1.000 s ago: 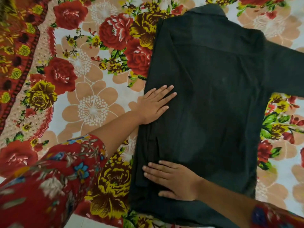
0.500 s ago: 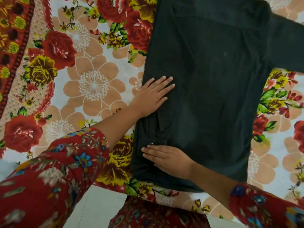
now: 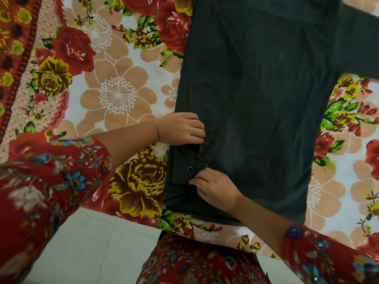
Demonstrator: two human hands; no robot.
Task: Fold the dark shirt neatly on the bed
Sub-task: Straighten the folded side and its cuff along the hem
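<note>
Both my hands at the dark shirt's (image 3: 266, 103) folded left edge.
My left hand (image 3: 181, 128) looks curled onto the fabric; right hand (image 3: 214, 186) pinches it near the snap (image 3: 189, 168), shirt flat on the floral bedsheet (image 3: 114, 95).

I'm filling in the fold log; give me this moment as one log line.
stage: folding left side | left hand: gripping dark shirt edge | right hand: pinching folded edge | right sleeve: unfolded | surface: floral bedsheet
</note>
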